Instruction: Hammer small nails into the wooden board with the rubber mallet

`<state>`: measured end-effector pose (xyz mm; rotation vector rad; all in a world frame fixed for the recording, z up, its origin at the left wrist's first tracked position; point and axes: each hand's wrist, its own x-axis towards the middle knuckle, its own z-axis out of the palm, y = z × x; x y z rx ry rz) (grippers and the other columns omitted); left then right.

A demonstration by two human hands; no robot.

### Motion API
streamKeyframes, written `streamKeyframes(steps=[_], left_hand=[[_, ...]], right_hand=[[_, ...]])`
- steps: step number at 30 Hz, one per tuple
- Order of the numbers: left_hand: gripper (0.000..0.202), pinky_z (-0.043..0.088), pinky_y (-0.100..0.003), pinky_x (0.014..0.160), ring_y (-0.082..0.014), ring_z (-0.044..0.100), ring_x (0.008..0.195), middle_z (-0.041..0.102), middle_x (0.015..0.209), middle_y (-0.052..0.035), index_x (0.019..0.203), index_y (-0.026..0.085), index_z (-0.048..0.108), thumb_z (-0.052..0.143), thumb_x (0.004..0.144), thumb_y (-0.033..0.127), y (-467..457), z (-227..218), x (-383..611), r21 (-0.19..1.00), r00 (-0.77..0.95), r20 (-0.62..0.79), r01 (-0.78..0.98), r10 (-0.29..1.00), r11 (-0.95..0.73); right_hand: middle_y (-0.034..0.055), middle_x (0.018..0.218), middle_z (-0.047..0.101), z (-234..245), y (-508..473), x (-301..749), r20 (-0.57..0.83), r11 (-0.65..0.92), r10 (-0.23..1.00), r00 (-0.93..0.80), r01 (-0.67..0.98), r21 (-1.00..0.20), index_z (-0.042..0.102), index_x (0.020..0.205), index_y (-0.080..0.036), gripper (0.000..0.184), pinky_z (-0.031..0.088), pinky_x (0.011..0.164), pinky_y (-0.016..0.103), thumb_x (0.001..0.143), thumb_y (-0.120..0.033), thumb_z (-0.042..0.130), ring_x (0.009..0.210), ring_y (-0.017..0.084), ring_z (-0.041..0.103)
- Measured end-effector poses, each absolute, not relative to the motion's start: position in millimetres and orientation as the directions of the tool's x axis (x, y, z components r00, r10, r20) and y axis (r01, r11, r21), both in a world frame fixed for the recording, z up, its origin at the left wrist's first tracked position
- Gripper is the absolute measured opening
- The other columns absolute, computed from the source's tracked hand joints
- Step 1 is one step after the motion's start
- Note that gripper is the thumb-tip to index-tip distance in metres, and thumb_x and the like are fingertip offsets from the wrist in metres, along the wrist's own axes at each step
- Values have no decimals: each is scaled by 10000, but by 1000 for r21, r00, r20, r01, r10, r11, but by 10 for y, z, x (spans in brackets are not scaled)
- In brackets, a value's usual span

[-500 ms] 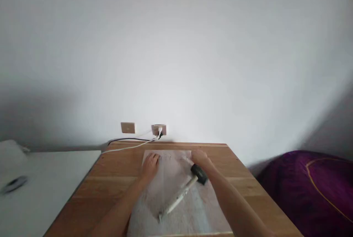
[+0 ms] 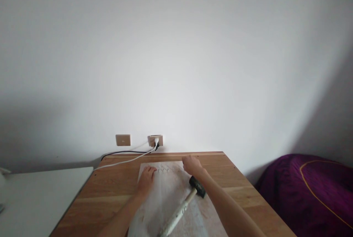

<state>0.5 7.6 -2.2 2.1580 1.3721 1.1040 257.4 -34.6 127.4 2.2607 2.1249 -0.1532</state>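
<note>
A pale, worn board (image 2: 162, 196) lies on the wooden table. My left hand (image 2: 147, 178) rests on its far left part, fingers laid on the surface and slightly bent. Over the far right corner, my right hand (image 2: 192, 165) is closed, and anything inside it is hidden. Several small nails (image 2: 163, 169) stand in a row near the board's far edge, between the hands. A mallet (image 2: 197, 186) with a black head lies on the board beside my right forearm. Its pale, scuffed handle slants toward me and runs out of view.
The wooden table (image 2: 110, 181) reaches the white wall behind. White and black cables run to a wall socket (image 2: 156, 141), with a blank plate (image 2: 122, 140) left of it. A white surface (image 2: 41, 196) adjoins on the left. A purple cushion-like seat (image 2: 309, 189) stands on the right.
My view has tilted up, so the table, board and hands sit lower in the picture. Both hands keep nearly the same places on the board, and the mallet still lies there.
</note>
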Motion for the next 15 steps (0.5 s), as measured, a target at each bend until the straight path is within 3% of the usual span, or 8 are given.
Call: streamKeyframes(steps=[3, 8, 15], left_hand=[[303, 543, -431, 974, -259, 688, 1022, 743, 1016, -95, 955, 177, 762, 480, 863, 113, 95, -65, -22, 693, 188, 435, 554, 881, -461], [297, 555, -449, 966, -263, 699, 1016, 754, 1018, -94, 949, 185, 761, 482, 852, 154, 103, -136, -68, 710, 154, 456, 531, 877, -462], [310, 577, -465, 933, -278, 699, 1001, 744, 1008, -123, 993, 191, 742, 450, 893, 165, 83, -216, -84, 646, 155, 528, 564, 835, -514]], right_hand=[[120, 1090, 790, 1219, -503, 2440, -100, 36, 994, -46, 995, -92, 792, 1069, -241, 296, 530, 867, 336, 945, -158, 537, 1043, 264, 742], [139, 1098, 790, 1131, -658, 2364, -112, 128, 983, -146, 980, -155, 800, 1054, -182, 306, 495, 914, 295, 806, -108, 636, 1104, 267, 712], [120, 1113, 753, 1212, -852, 2592, 57, 68, 997, -57, 972, -224, 723, 1169, -168, 293, 437, 1009, 310, 953, -201, 529, 1131, 245, 657]])
